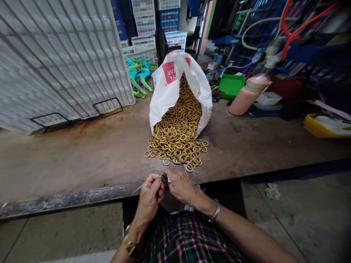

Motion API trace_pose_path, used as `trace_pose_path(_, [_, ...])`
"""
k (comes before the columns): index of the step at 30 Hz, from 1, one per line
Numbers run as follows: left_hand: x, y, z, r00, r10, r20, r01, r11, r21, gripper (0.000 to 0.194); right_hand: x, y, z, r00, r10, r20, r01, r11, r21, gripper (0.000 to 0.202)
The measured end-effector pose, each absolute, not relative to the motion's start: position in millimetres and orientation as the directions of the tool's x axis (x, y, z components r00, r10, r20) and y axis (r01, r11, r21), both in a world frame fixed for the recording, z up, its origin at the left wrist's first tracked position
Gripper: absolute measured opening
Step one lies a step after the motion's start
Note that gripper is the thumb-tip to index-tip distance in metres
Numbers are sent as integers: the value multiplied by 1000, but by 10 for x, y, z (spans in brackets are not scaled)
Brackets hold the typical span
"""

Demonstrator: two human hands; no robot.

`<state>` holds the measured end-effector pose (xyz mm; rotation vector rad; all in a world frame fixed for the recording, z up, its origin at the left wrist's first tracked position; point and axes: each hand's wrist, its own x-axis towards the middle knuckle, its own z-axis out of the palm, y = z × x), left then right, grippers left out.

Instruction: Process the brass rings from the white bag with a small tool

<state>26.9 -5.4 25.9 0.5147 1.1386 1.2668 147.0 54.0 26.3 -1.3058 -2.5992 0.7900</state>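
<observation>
At the counter's [68, 160] near edge, just in front of a pile of rings, both hands meet fingertip to fingertip: the left hand [150, 191] has its grip pinched tight on a small dark piece [164, 178] with a gold glint at its end, and the right hand [179, 184] closes its grip on the same spot from the other side. Fingers hide most of the piece, so I cannot tell exactly what it is. A gold-coloured watch [131, 244] circles the left wrist, a silver bangle [215, 212] the right, and plaid clothing [189, 237] shows below. Near the fingertips, apart from them, the loose brass-coloured rings [178, 144] spill onto the counter out of a white bag [161, 102] lying with its mouth toward the person; more rings fill it. Farther left, ribbed white panels [63, 54] stand tilted beside black wire stands, with turquoise and green pieces [139, 75] between panels and bag. Right of the bag sit a green tray [230, 87], a leaning pink bottle [244, 98] and, well apart, a yellow tray [315, 128]. Stacked plastic crates [144, 22] rise behind everything.
</observation>
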Motion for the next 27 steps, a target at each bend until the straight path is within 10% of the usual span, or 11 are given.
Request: trace_pose_path(27, [243, -85, 248, -150, 914, -377, -266, 330, 906, 33, 1424, 485, 358, -583, 794, -174, 777, 482, -406, 24])
